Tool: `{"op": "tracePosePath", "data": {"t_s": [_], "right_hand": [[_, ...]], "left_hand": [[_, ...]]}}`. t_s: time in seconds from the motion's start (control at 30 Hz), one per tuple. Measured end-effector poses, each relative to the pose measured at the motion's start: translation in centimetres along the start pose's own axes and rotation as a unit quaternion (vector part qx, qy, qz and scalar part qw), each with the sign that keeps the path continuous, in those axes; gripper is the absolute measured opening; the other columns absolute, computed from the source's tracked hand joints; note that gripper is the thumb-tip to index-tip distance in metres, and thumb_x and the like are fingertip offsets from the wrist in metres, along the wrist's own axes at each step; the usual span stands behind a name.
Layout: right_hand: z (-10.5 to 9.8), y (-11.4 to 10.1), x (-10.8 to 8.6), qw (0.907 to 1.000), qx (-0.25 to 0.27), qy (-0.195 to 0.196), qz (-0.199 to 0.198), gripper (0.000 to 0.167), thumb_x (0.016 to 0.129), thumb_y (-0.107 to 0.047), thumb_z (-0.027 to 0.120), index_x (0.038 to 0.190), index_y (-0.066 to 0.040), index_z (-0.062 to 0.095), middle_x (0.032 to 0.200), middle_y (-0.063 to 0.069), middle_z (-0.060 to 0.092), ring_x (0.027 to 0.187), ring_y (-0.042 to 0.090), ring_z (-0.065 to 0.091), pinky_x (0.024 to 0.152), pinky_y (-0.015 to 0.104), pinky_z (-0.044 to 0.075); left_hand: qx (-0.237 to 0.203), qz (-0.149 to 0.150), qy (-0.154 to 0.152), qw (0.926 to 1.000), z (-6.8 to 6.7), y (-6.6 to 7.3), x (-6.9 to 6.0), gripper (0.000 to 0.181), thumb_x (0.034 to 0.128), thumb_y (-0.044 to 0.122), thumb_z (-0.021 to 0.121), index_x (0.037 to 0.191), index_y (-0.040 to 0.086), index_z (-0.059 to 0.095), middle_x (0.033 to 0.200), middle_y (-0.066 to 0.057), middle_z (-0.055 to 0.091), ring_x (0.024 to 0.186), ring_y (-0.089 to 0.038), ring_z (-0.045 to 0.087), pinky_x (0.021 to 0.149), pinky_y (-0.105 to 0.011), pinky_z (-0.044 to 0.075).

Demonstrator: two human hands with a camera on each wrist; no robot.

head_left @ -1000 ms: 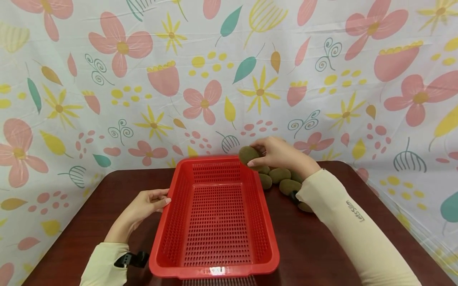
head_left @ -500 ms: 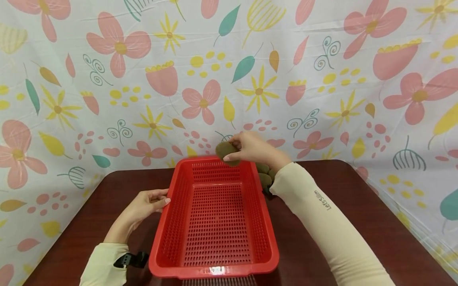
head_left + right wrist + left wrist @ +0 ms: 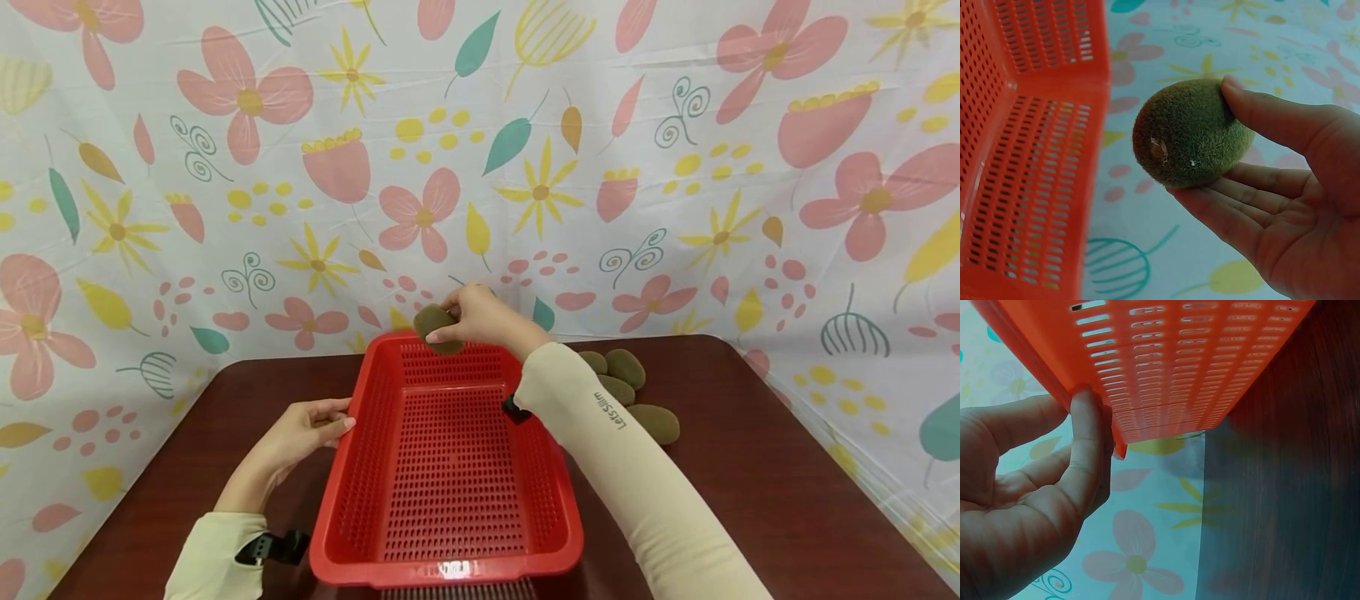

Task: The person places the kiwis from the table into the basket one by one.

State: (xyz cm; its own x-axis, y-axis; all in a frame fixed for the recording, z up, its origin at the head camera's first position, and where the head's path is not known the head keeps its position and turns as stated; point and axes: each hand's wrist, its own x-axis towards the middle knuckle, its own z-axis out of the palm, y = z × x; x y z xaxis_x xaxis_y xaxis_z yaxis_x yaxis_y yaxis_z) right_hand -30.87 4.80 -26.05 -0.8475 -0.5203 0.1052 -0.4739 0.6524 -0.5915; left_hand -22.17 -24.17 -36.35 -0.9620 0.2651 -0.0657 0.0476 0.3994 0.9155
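Note:
A fuzzy brown-green kiwi (image 3: 435, 327) is held between the thumb and fingers of my right hand (image 3: 483, 317), above the far end of a red perforated plastic basket (image 3: 453, 467). In the right wrist view the kiwi (image 3: 1191, 134) shows its stem end, and the basket wall (image 3: 1035, 187) stands apart from it on the left. My left hand (image 3: 303, 437) pinches the basket's left rim; the left wrist view shows its thumb and fingers on either side of that rim (image 3: 1054, 394). No fruit shows inside the basket, though my right forearm hides part of its right side.
Several more kiwis (image 3: 625, 368) lie on the dark wooden table (image 3: 738, 433) right of the basket, partly behind my right sleeve. A flower-patterned cloth (image 3: 480, 167) hangs behind the table. Each wrist wears a black device (image 3: 273, 547).
My right hand has carried the kiwi leftward, from the basket's far right corner to above its far end. The left hand keeps its grip on the rim, and the basket stays put.

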Motion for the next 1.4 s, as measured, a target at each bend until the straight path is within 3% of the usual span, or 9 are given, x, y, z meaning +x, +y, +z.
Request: {"op": "tracePosePath", "data": {"t_s": [0.13, 0.27, 0.37, 0.63, 0.77, 0.93, 1.1, 1.4], "right_hand": [[1.4, 0.3, 0.8, 0.9999, 0.01, -0.009, 0.0, 0.044, 0.083, -0.026, 0.077, 0.115, 0.002, 0.067, 0.088, 0.006, 0.07, 0.071, 0.012, 0.059, 0.064, 0.021, 0.048], [2.9, 0.6, 1.3, 0.9995, 0.007, -0.028, -0.017, 0.028, 0.084, -0.025, 0.076, 0.097, 0.0, 0.072, 0.068, 0.001, 0.061, 0.056, 0.009, 0.045, 0.052, 0.02, 0.037], [4.0, 0.6, 1.6, 0.9988, -0.003, -0.042, -0.024, 0.023, 0.084, -0.024, 0.076, 0.086, -0.001, 0.071, 0.064, 0.0, 0.06, 0.053, 0.009, 0.043, 0.05, 0.019, 0.036], [6.5, 0.5, 1.9, 0.9976, 0.003, -0.068, -0.013, 0.021, 0.084, -0.02, 0.076, 0.08, 0.0, 0.07, 0.069, 0.008, 0.067, 0.055, 0.011, 0.051, 0.052, 0.019, 0.043], [7.6, 0.6, 2.0, 0.9966, 0.017, -0.081, 0.002, 0.024, 0.084, -0.019, 0.076, 0.072, 0.0, 0.066, 0.061, 0.008, 0.059, 0.05, 0.01, 0.045, 0.049, 0.02, 0.039], [9.0, 0.9, 2.0, 0.9957, -0.015, -0.09, 0.013, 0.037, 0.084, -0.021, 0.076, 0.058, -0.006, 0.054, 0.049, 0.001, 0.044, 0.045, 0.009, 0.035, 0.046, 0.02, 0.033], [10.3, 1.4, 1.9, 0.9923, -0.046, -0.11, 0.032, 0.04, 0.083, -0.023, 0.077, 0.06, -0.009, 0.048, 0.049, -0.002, 0.037, 0.046, 0.009, 0.033, 0.045, 0.021, 0.031], [11.3, 1.9, 1.6, 0.9894, -0.055, -0.125, 0.05, 0.032, 0.082, -0.023, 0.078, 0.073, -0.005, 0.053, 0.057, 0.001, 0.044, 0.05, 0.011, 0.04, 0.048, 0.021, 0.033]], "left_hand": [[-0.004, 0.002, -0.002, 1.0, 0.0, -0.2, 0.0, 0.054, 0.0955, 0.016, 0.06, 0.139, -0.01, 0.043, 0.112, -0.022, 0.066, 0.088, -0.027, 0.068, 0.085, -0.044, 0.054], [-0.001, 0.007, 0.0, 1.0, 0.0, -0.2, 0.0, 0.055, 0.0949, 0.017, 0.062, 0.139, -0.01, 0.043, 0.108, -0.02, 0.066, 0.086, -0.027, 0.068, 0.084, -0.045, 0.054], [0.0, 0.009, 0.003, 1.0, 0.0, -0.2, 0.1, 0.055, 0.0944, 0.017, 0.062, 0.138, -0.01, 0.044, 0.104, -0.017, 0.066, 0.086, -0.027, 0.068, 0.083, -0.043, 0.055], [-0.001, 0.009, 0.002, 1.0, 0.0, -0.3, 0.1, 0.055, 0.0939, 0.017, 0.063, 0.137, -0.011, 0.044, 0.103, -0.016, 0.066, 0.086, -0.026, 0.068, 0.081, -0.04, 0.056], [-0.003, 0.014, 0.001, 0.9999, -0.1, -0.3, 0.1, 0.054, 0.0939, 0.017, 0.063, 0.137, -0.011, 0.045, 0.102, -0.017, 0.065, 0.087, -0.025, 0.067, 0.08, -0.039, 0.056], [-0.002, 0.014, 0.0, 0.9999, -0.1, -0.3, 0.2, 0.054, 0.0943, 0.017, 0.063, 0.137, -0.01, 0.045, 0.103, -0.016, 0.065, 0.087, -0.026, 0.067, 0.081, -0.04, 0.056], [-0.001, 0.013, 0.0, 0.9999, -0.1, -0.2, 0.1, 0.055, 0.0942, 0.017, 0.063, 0.138, -0.01, 0.044, 0.102, -0.016, 0.066, 0.086, -0.026, 0.067, 0.083, -0.042, 0.055], [-0.005, 0.018, -0.003, 0.9998, -0.1, -0.2, 0.1, 0.054, 0.0942, 0.017, 0.063, 0.138, -0.01, 0.044, 0.102, -0.016, 0.065, 0.085, -0.026, 0.067, 0.081, -0.04, 0.055]]}}
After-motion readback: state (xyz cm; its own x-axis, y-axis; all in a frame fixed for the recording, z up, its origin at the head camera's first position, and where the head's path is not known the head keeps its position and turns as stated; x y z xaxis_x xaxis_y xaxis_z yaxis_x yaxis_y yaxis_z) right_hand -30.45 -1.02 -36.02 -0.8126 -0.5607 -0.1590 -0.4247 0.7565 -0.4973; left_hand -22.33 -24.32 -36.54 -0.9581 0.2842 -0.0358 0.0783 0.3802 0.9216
